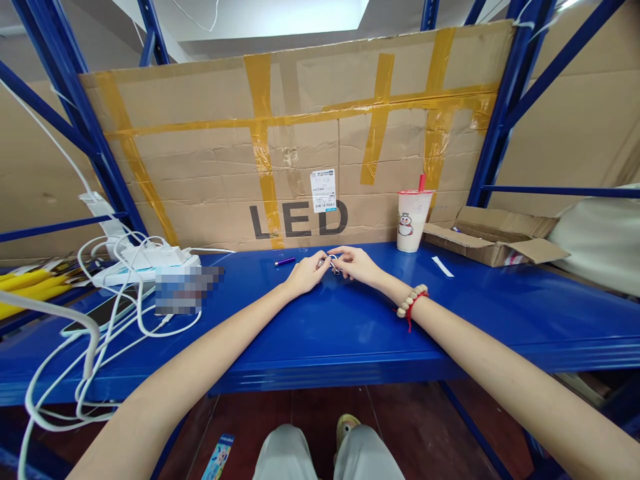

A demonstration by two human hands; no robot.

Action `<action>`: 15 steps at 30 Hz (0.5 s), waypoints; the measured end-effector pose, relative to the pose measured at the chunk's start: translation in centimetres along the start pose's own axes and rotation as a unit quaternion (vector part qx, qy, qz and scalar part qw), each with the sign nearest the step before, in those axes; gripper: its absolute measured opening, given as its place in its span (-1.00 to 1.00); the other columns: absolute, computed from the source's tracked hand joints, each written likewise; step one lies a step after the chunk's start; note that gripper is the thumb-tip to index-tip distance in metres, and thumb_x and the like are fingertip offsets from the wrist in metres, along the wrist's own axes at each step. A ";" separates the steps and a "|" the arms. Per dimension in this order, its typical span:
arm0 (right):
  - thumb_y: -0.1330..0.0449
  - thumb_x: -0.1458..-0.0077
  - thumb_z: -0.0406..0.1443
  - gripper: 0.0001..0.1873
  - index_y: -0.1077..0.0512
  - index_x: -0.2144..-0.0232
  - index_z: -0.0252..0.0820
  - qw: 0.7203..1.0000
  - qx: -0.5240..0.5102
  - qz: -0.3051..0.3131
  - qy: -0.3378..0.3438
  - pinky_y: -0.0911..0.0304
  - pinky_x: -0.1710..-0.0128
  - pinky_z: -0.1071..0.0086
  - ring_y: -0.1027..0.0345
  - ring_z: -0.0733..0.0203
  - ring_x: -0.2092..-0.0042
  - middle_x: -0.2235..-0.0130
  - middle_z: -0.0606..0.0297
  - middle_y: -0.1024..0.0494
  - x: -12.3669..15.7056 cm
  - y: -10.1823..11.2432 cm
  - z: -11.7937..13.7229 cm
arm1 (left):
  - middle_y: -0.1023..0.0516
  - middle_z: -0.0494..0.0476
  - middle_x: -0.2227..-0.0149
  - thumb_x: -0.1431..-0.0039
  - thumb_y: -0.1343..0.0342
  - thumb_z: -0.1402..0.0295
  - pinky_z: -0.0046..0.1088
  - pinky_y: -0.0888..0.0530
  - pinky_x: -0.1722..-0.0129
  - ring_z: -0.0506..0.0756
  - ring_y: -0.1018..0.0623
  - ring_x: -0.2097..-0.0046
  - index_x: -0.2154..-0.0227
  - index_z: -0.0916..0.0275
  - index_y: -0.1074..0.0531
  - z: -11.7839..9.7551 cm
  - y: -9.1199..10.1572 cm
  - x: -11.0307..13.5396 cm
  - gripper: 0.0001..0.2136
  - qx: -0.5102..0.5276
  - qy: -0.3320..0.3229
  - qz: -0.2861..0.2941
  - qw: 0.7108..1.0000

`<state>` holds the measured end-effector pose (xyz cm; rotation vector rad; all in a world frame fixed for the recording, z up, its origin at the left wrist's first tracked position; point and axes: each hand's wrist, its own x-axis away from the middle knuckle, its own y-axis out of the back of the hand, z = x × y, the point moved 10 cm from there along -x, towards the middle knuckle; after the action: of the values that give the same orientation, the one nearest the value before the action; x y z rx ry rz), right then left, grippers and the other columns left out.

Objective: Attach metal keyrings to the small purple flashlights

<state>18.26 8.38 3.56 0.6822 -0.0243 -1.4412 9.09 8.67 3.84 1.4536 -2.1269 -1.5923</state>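
Observation:
Both hands meet over the middle of the blue shelf top. My left hand (309,273) is closed, its thumb and fingers pinching a small shiny metal ring (333,259). From the other side my right hand (356,264) also pinches at this ring, fingertips almost touching those of the left. A small silvery part hangs at the ring, too tiny to make out. Just left of the hands lies a short purple stick-like object (285,262). A beaded bracelet with a red cord (413,301) circles my right wrist.
A lidded drink cup with red straw (414,223) stands right, near a white paper strip (443,267) and an open cardboard box (493,243). Left are tangled white cables (140,313), a power strip (150,259) and a phone (103,312). Taped cardboard (210,167) walls the back.

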 end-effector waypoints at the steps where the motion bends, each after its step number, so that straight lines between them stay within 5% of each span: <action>1: -0.12 0.00 -0.31 -0.65 -0.37 0.12 -0.32 1.000 0.002 -0.003 0.002 -0.13 0.74 0.62 -0.18 0.47 0.65 0.55 0.35 -0.43 0.0 0.1 0.1 | -0.32 -0.11 0.68 -0.23 0.23 0.14 -0.55 -0.27 0.47 0.00 -0.39 0.55 0.34 0.19 -0.30 0.0 0.1 0.0 -0.71 -0.003 0.002 -0.004 1.000; 15: -0.19 0.07 -0.31 -0.57 -0.38 0.08 -0.27 0.998 0.049 -0.003 0.035 -0.18 0.70 0.62 -0.31 0.43 0.58 0.44 0.30 -0.48 0.0 0.0 0.3 | -0.40 -0.06 0.62 -0.24 0.22 0.19 -0.53 -0.25 0.47 0.05 -0.45 0.48 0.29 0.16 -0.31 0.0 0.8 0.2 -0.75 -0.050 0.034 -0.023 0.998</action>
<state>18.14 8.29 3.84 0.8131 -0.0381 -1.4270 8.51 8.55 4.36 1.5125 -1.9624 -1.6136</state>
